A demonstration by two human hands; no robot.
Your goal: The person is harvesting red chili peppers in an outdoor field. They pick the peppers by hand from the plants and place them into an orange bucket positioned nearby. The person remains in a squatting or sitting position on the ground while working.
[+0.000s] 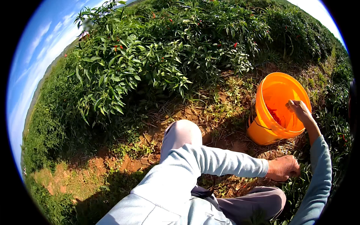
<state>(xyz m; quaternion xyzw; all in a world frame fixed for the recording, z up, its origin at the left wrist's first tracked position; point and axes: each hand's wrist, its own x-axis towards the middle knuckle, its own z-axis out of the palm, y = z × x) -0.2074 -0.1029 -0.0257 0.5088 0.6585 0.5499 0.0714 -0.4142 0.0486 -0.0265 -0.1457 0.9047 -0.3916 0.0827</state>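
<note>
An orange plastic bucket [260, 112] stands on the ground to my right, tilted in the view. Red chili peppers [273, 114] lie inside it. My right hand [300, 111] hangs over the bucket's mouth at its right side, fingers curled; what they may hold is hidden. My left hand [283, 168] reaches across my body to the chili plants [302, 181] on the right, below the bucket. Its fingers are bent and turned away from the camera, so their grip cannot be seen.
Dense chili bushes [157, 62] with green and some red fruit rise ahead and to the left. A wire handle [263, 125] hangs on the bucket's side. Weeds and dry straw cover the reddish soil path [191, 112]. My bent knee [185, 132] is between the bushes and my left arm.
</note>
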